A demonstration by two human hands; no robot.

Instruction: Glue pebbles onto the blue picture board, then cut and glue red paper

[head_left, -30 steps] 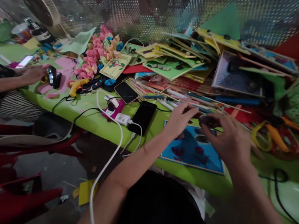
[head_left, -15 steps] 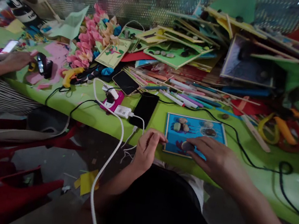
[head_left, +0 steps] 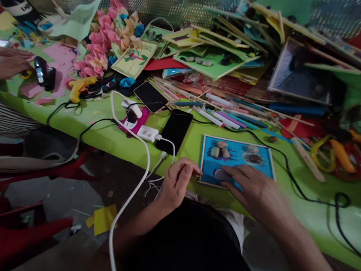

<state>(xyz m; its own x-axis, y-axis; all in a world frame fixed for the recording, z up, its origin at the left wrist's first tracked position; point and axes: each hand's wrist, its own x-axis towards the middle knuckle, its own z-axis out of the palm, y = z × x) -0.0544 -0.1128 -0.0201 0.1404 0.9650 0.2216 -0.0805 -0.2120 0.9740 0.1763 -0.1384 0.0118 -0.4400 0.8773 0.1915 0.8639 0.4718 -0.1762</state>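
A blue framed card (head_left: 236, 162) with several small stones glued on lies on the green table (head_left: 199, 143) in front of me. My right hand (head_left: 253, 192) rests on its near edge, fingertips pressing a grey stone (head_left: 220, 174) onto the card. My left hand (head_left: 178, 184) hangs at the table's front edge by the card's left corner, fingers curled in a loose pinch; what it holds, if anything, is hidden.
Two black phones (head_left: 175, 130) and a charger with a white cable (head_left: 148, 133) lie left of the card. Markers, sticks and stacked craft cards (head_left: 218, 64) fill the back. Scissors (head_left: 336, 156) lie right. Another person's hands (head_left: 6, 65) work at far left. Red chairs (head_left: 0, 226) stand below.
Both my hands came down from the back of the card to its near edge. My right hand set a stone on the card and now presses it; the view shifted slightly.
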